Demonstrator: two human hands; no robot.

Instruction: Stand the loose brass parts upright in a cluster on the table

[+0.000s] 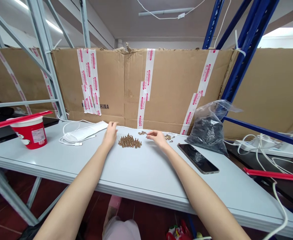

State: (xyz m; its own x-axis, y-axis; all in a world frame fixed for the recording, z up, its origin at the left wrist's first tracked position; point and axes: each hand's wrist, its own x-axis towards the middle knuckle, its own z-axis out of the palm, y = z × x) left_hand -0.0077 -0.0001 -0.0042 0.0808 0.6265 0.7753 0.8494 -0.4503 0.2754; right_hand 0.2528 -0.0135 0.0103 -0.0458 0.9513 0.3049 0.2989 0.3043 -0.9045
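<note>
Head view: left hand (110, 132) beside brass-coloured pile (129, 141) on tabletop (136, 170); right hand (156, 136) across from it; closure of both indeterminable.

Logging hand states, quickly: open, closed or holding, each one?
Left hand: fingers loosely bent beside the brass-coloured pile; whether it holds anything can't be told.
Right hand: fingers bent, right of that pile; grip can't be told.

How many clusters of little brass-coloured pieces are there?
3: large cluster beside the left hand, small cluster farther back between the hands, loose cluster right of the right hand. That hand may hide more.
</note>
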